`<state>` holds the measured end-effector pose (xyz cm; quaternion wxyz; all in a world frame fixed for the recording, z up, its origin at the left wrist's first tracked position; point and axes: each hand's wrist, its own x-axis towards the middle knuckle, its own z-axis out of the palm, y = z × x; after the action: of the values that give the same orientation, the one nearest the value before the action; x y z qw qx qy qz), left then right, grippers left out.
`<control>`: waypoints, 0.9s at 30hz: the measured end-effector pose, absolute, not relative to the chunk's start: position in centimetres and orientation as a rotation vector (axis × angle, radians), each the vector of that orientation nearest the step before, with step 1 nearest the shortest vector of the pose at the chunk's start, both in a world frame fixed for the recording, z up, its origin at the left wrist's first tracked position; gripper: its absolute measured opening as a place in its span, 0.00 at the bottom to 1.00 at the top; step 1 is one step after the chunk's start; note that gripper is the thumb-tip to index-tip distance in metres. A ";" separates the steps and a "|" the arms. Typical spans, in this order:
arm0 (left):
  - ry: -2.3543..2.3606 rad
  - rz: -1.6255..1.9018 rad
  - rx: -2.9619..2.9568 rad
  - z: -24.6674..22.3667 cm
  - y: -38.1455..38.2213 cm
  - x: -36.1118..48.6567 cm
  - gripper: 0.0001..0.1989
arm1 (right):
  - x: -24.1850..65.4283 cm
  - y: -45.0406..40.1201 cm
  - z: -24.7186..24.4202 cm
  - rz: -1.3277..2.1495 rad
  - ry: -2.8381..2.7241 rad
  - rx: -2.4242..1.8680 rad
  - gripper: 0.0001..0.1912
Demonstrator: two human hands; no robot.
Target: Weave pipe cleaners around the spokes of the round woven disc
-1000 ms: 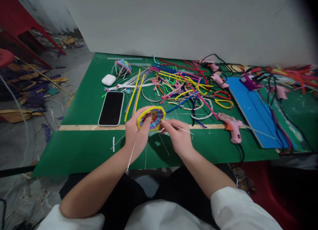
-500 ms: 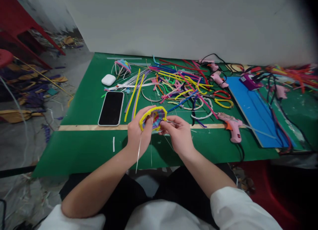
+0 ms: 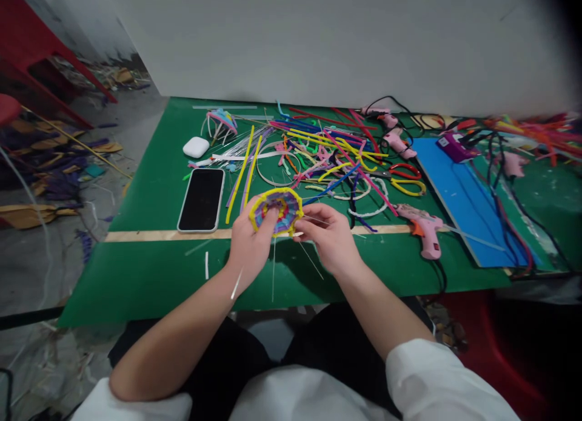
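My left hand [image 3: 251, 239] grips a small round woven piece [image 3: 284, 222], its thumb pressed inside the hollow and its fingers behind. The piece has a yellow rim over rings of purple, blue and red, and thin pale spokes stick out around it. At its right edge my right hand [image 3: 328, 234] is closed, thumb and fingertips pinched at the yellow rim near a spoke. What exactly lies between those fingertips is too small to make out. A short white strip [image 3: 207, 266] lies on the table to the left of my hands.
A phone [image 3: 201, 200] and a white earbud case [image 3: 196, 147] lie at left. Loose pipe cleaners [image 3: 336, 154] are heaped behind my hands. To the right are scissors [image 3: 408, 179], a pink glue gun [image 3: 425, 230], a blue board [image 3: 459, 202] and a purple power block [image 3: 454, 147] with cables.
The woven piece has turned so its hollow faces me more fully, showing more of the coloured rings. Its spokes have swung round with it. Both hands keep their hold.
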<state>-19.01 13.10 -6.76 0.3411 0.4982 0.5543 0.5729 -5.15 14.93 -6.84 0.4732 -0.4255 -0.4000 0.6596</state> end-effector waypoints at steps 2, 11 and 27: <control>1.363 1.474 1.183 -7.0 13.3 -19.2 0.12 | -4.8 15.1 -6.8 1.584 -1.042 -1.046 0.13; 1.376 1.500 1.127 -7.4 13.4 -19.1 0.13 | -4.3 14.9 -6.3 1.435 -1.184 -1.089 0.08; 1.537 1.510 1.505 -6.2 12.5 -19.0 0.10 | -5.0 14.5 -6.0 1.609 -1.024 -1.097 0.12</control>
<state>-18.96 12.50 -6.23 0.2537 0.5539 0.5656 0.5558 -4.99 14.48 -6.03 0.4535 -0.4444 -0.4149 0.6517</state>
